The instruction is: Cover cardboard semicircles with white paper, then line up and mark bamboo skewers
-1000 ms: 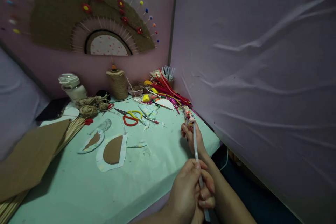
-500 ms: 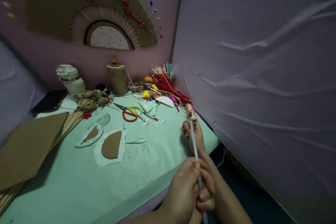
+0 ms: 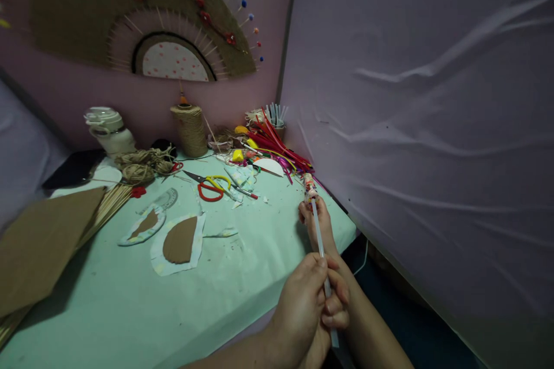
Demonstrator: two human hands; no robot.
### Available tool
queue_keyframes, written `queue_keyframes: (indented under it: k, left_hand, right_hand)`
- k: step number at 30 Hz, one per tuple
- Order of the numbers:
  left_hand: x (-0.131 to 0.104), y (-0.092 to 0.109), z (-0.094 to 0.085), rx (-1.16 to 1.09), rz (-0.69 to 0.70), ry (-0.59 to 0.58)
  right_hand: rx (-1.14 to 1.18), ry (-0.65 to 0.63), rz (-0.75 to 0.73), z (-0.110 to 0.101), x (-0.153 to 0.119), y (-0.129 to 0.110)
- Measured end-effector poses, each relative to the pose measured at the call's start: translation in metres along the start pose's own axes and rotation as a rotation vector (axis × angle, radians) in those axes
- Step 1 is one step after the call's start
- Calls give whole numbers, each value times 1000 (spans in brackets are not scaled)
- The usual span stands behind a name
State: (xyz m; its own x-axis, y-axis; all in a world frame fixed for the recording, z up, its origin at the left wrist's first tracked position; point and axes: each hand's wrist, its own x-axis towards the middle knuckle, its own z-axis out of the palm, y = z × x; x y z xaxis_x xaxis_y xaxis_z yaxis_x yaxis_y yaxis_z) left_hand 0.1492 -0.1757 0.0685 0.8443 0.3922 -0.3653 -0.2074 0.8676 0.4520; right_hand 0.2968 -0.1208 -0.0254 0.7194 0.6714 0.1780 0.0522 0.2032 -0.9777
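My left hand (image 3: 305,300) is closed around a long translucent glue stick (image 3: 318,230), whose lower end sticks out below the fingers. The stick's far end meets the back of a glue gun (image 3: 310,185) with a colourful floral pattern. Farther off, over the table's right side, my right hand (image 3: 318,222) is wrapped around this gun; its grip and nozzle are mostly hidden. To the left on the green tabletop (image 3: 242,265) lie a half-round cardboard piece on patterned cloth (image 3: 179,240) and a smaller cloth-edged piece (image 3: 145,226).
Scissors (image 3: 211,187) and a pen (image 3: 245,191) lie mid-table. Behind are a twine spool (image 3: 189,130), a white bottle (image 3: 110,130), red pipe cleaners (image 3: 281,144) and a cup of glue sticks (image 3: 277,115). Cardboard (image 3: 47,248) covers sticks at left. A purple wall (image 3: 411,127) borders the right.
The view has shifted slightly, so the table things sit a little farther left. Both hands keep their hold on the glue stick and the glue gun.
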Motion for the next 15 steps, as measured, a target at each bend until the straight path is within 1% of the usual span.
queue_keyframes:
  k: [5,9,12,15]
  left_hand:
    - [2,0,-1,-2,0,10]
    - [0,-4,-5,-18,-2,2]
    - [0,-13,-7,-23,-7,-36]
    - [2,-24,-2,-20,-38,-52]
  right_hand:
    - [-31,-10,-19,-2,0,5]
    - [-71,6,-43,-3,-1,3]
    - [-112,90,-80,-2,-3,-3]
    - [-171,196,-121,-3,-9,-10]
